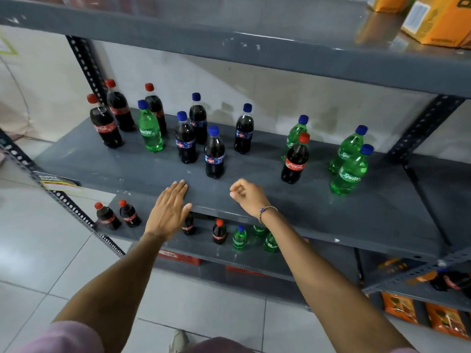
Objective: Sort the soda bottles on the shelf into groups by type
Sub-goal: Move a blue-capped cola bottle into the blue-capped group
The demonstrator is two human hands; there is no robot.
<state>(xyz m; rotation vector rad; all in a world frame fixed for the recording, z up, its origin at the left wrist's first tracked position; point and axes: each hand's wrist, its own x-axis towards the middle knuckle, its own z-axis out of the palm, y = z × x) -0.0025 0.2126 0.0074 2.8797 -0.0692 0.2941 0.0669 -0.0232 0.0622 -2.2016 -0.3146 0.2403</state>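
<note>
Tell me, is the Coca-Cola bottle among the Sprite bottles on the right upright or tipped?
Upright: the Coca-Cola bottle stands on its base, red cap on top.

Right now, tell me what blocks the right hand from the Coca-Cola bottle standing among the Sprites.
Nothing visible does. The right hand rests loosely closed at the shelf front, and only bare shelf lies between it and the Coca-Cola bottle; a Sprite bottle stands behind it.

Mixed soda bottles (214,152) upright on shelf (369,215); left hand (168,210) flat, right hand (248,196) curled, empty.
</note>
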